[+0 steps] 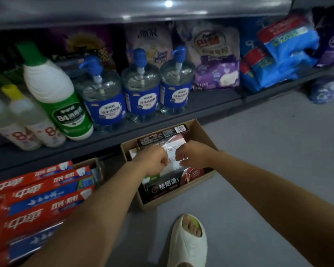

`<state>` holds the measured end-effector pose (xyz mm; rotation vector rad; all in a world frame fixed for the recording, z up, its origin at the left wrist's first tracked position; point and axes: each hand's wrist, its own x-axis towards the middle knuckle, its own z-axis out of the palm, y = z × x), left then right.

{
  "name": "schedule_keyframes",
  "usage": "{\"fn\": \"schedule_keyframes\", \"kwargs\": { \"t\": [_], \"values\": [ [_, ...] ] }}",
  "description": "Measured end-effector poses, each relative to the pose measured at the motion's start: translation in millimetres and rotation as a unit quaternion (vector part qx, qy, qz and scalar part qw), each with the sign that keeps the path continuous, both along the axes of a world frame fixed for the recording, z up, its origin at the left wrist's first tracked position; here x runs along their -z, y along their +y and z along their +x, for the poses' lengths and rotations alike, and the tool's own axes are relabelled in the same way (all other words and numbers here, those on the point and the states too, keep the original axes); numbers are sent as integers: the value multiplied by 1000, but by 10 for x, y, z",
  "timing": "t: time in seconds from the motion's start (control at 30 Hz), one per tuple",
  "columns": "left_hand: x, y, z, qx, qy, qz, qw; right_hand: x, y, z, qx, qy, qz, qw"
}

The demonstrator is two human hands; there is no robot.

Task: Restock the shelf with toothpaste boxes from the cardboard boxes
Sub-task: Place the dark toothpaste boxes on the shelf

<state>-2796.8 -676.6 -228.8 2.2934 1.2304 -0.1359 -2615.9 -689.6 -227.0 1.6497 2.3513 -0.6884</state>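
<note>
**Hands at the wrapped toothpaste pack**

Shelving (181, 114) spans the frame, its bottles and bags blurred and cut off at the left edge. Below it, red toothpaste boxes (41, 195) run out of view at lower left. On the floor stands a cardboard box (199, 128) holding a film-wrapped pack of dark toothpaste boxes (168, 185), mostly hidden behind both fists. The left hand (152, 160) and right hand (193, 156) curl their fingers onto the shiny film; the fingertips themselves cannot be seen. A slippered foot (187, 239) shows below.
</note>
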Motion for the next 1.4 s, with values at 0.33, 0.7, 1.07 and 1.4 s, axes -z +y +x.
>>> {"fn": "schedule_keyframes", "kwargs": {
  "t": [0.33,0.7,1.07,1.4],
  "values": [
    [347,165,-20,-32,18,-21,999,601,46,94,-42,-39,-119,991],
    [278,407,25,-58,8,-8,998,483,104,253,-54,-43,-65,996],
    [183,508,51,-92,20,26,995,-62,250,795,111,-85,80,987],
    [394,757,304,-78,57,105,990,-166,690,838,200,-3,95,975]
  ]
}}
